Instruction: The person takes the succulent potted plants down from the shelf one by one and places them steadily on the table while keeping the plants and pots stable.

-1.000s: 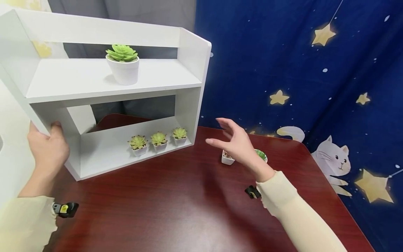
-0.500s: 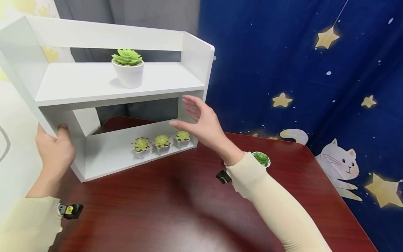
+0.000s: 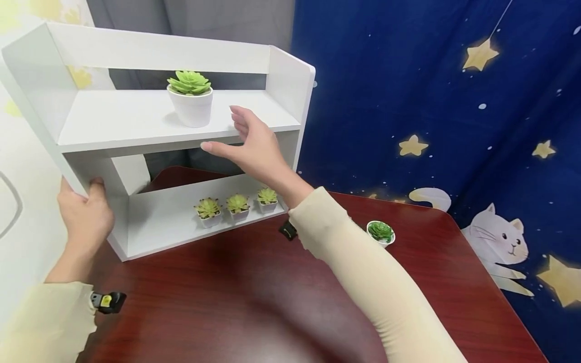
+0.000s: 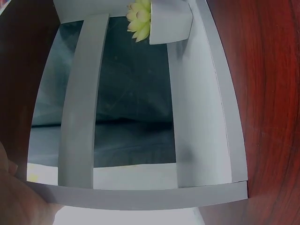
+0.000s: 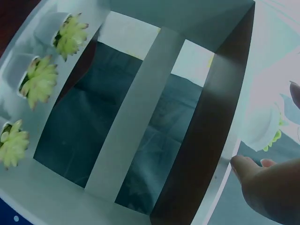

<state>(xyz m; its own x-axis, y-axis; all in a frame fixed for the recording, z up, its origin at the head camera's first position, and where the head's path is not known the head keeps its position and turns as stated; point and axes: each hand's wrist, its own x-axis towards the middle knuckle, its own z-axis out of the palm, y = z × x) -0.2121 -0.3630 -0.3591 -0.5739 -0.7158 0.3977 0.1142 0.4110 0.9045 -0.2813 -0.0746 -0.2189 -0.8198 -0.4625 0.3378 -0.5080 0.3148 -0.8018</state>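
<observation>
A white two-tier shelf stands on the table. My left hand grips its left side panel, thumb on the inner face; the left wrist view catches part of that hand by the panel edge. My right hand is in front of the upper board, fingers spread from the thumb, just right of a large potted succulent. In the right wrist view its thumb lies close to the board's front edge, beside the white pot. Three small potted succulents line the lower board's right half.
A small round pot with a green succulent stands on the dark red table at right. A blue star-patterned curtain and a grey curtain hang behind. The left side has a pale wall.
My right hand has swept left and up from over the table to the upper board near the large succulent. The left hand keeps its grip. The whole view has shifted slightly.
</observation>
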